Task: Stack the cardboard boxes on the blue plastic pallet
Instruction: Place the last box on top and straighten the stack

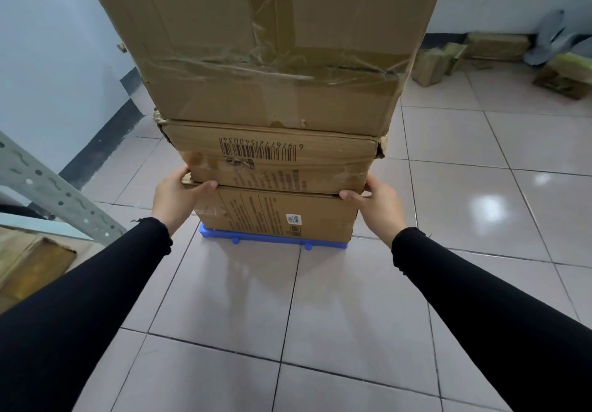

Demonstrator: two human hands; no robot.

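Three cardboard boxes stand stacked on the blue plastic pallet (272, 241) on the tiled floor. The bottom box (275, 216) rests on the pallet. The middle box (275, 161), with a barcode on its front, lies on it. A large taped top box (266, 43) fills the upper view. My left hand (174, 195) grips the lower left corner of the middle box, thumb along its bottom edge. My right hand (379, 201) grips the lower right corner the same way.
A grey perforated metal shelf post (54, 190) slants at the left, with a cardboard box (32, 267) below it. Several small boxes (493, 46) and grey bags (551, 36) lie along the far right wall. Tiled floor stretches in front and to the right.
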